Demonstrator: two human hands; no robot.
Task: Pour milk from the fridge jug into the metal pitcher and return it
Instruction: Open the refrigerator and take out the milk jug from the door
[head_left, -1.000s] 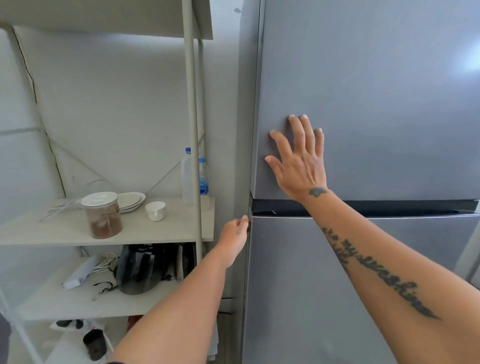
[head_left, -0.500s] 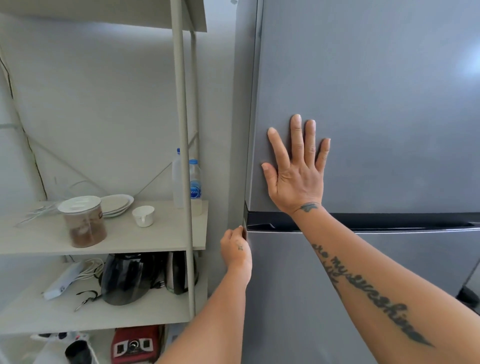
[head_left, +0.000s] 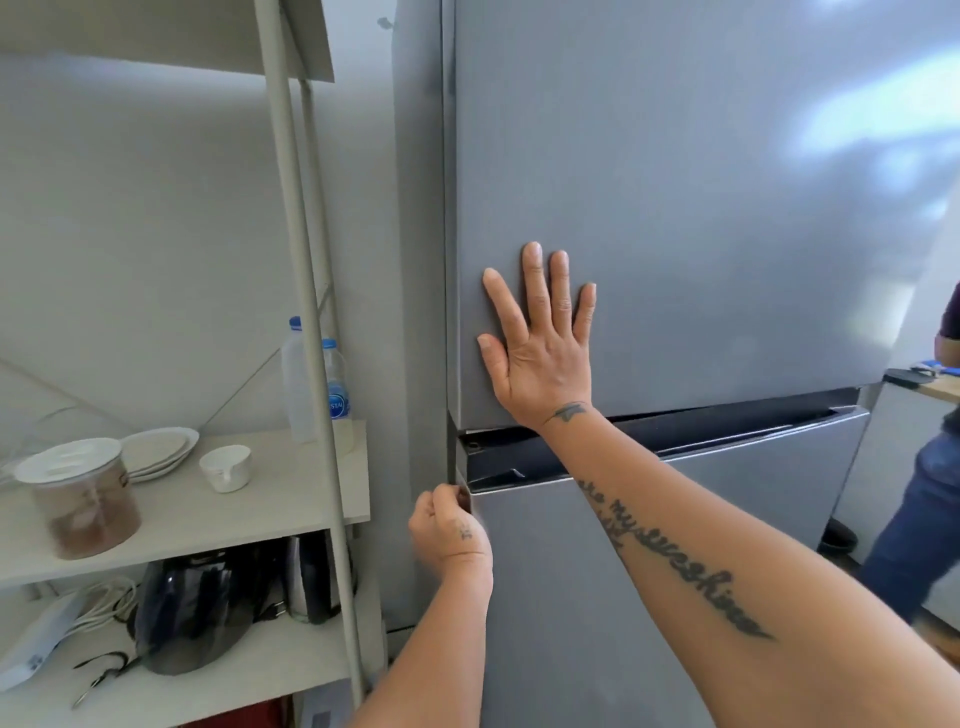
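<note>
- Swinging out since half a second ago, the lower fridge door (head_left: 649, 597) now stands ajar at its left edge, showing a dark gap under the upper door (head_left: 675, 208), which stays shut.
- Flat on that upper door, the right hand (head_left: 540, 353) braces with fingers spread, gripping nothing.
- Curled round the lower door's top left corner, the left hand (head_left: 449, 530) has its fingers hooked on the edge, pulling.
- Neither milk jug nor metal pitcher shows; the jug is presumably inside the fridge.
- A full jug would likely be heavy, sloshing and perhaps slick with cold, so taking its handle seems best, with the other hand beneath.
- Left of the fridge, a shelf unit (head_left: 311, 499) holds a lidded jar (head_left: 83, 499).
</note>
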